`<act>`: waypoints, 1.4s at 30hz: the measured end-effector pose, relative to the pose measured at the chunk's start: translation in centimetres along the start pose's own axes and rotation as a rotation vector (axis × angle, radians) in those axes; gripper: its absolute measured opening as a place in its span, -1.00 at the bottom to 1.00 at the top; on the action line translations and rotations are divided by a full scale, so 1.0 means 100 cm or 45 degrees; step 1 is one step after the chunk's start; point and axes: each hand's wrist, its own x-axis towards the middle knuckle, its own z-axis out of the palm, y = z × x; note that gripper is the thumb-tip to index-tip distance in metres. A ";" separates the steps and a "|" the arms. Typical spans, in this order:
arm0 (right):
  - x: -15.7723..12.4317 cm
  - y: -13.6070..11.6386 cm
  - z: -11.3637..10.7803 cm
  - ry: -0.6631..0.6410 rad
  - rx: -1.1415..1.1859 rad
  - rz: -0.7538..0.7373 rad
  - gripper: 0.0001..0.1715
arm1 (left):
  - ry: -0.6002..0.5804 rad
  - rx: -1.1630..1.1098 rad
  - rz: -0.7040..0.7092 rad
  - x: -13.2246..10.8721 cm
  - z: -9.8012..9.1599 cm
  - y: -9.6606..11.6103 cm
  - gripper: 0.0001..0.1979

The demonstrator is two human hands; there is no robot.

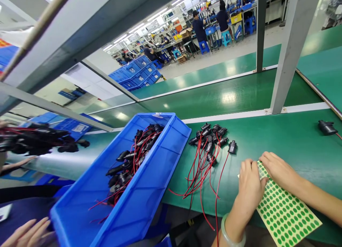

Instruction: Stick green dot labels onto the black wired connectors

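Observation:
A pale yellow sticker sheet (290, 213) covered with rows of green round dots lies slanted over the table's near edge. My left hand (249, 184), with a pale bangle on its wrist, pinches the sheet's upper left edge, fingers curled. At the upper right edge my right hand (278, 168) grips the same sheet, its fingertips bent over the top. Just left of my hands stands a single black cylindrical connector (232, 147) with a red wire. Beyond it lies a pile of similar black connectors (210, 140), their red wires trailing toward the near edge.
A long blue bin (162, 183) holding several black wired parts sits tilted at the left. Beside it, a co-worker's hand (26, 234) and a blurred bundle of black parts (40, 138) show. Another connector (327, 127) lies far right. A metal post (291, 51) rises behind the green table (251, 133).

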 end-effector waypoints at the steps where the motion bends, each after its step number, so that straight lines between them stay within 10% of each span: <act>1: 0.000 0.000 0.000 -0.001 -0.012 -0.004 -0.68 | -0.001 0.002 -0.001 0.000 0.000 0.000 -0.52; 20: -0.001 0.014 -0.002 0.003 0.025 -0.063 -0.83 | 0.041 0.008 -0.002 0.000 0.002 0.000 -0.57; 42: -0.012 0.020 0.010 0.039 0.254 0.112 -0.47 | -0.021 -0.037 -0.036 0.011 -0.003 0.003 -0.52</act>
